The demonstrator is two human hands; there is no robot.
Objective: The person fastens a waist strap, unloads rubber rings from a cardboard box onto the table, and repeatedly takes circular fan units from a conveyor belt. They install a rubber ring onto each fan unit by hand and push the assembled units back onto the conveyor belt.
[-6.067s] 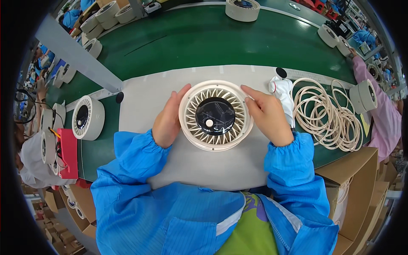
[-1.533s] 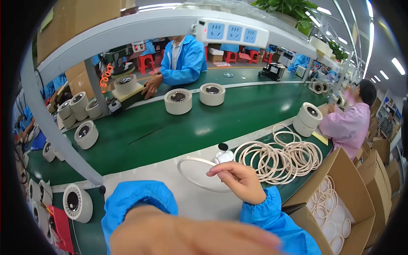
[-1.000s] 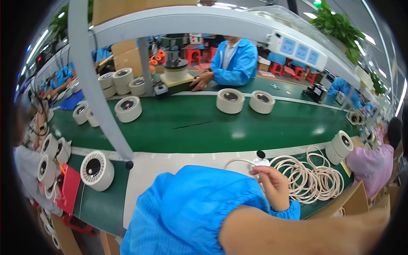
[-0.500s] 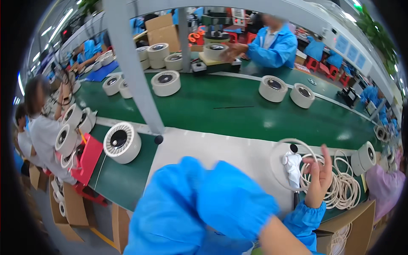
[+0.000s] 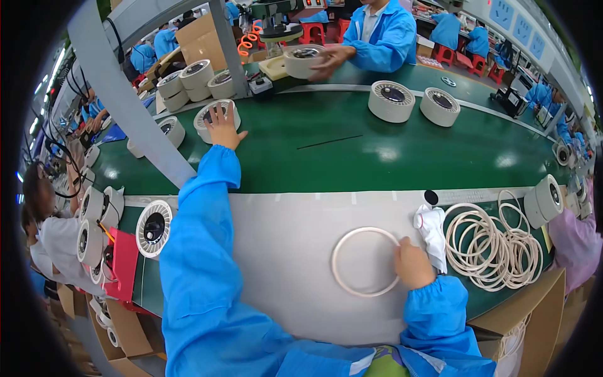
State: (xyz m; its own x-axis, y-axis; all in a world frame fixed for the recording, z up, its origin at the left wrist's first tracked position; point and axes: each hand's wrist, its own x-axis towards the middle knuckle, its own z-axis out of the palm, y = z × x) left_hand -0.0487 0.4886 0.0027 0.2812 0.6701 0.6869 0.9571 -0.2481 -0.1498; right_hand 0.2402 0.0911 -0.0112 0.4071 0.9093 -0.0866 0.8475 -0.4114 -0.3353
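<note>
Your left hand point(image 5: 223, 127) reaches far across the green belt point(image 5: 377, 157), fingers spread on a round white fan unit point(image 5: 217, 116); your right hand point(image 5: 413, 265) presses a cream ring point(image 5: 364, 261) flat on the bench point(image 5: 282, 251)

Hidden and cut-off items, head view

The round fan unit point(image 5: 215, 117) is partly covered by the left hand point(image 5: 224, 129); the right hand point(image 5: 412, 264) overlaps 1 edge of the cream ring point(image 5: 365, 261); its fingertips cannot be made out. The cardboard box point(image 5: 521, 327) is cropped by the dark rim.
</note>
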